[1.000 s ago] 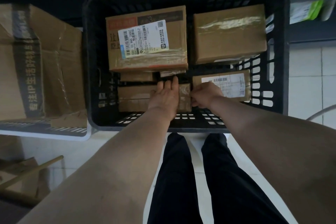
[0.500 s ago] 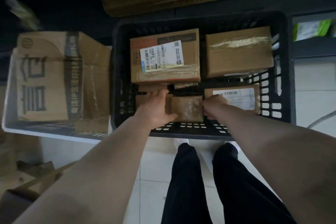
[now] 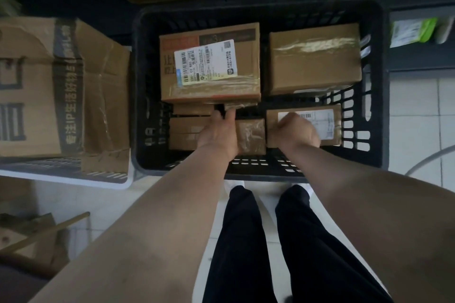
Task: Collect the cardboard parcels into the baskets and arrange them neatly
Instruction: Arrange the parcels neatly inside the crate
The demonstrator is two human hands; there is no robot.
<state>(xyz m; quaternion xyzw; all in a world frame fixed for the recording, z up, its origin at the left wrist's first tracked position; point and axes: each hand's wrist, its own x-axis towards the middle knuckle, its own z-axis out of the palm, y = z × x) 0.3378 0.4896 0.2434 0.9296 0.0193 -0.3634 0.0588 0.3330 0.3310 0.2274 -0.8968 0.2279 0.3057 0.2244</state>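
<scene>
Two baskets stand side by side on a tiled floor (image 3: 418, 118): a black basket (image 3: 160, 165) holding at least six cardboard parcels, and a white basket (image 3: 73, 178) holding one big box (image 3: 32, 86). In the black basket's near row, the left hand (image 3: 218, 134) lies flat, fingers straight, on a flat parcel (image 3: 184, 133) set crosswise. The right hand (image 3: 295, 131), fingers curled, sits on a labelled parcel (image 3: 330, 125), also crosswise; whether it grips is unclear. Between them, a small taped parcel (image 3: 251, 136) runs near to far.

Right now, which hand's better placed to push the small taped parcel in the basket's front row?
Left. The left hand lies open against the taped parcel; the right hand is curled on the labelled parcel beside it, likely busy.
</scene>
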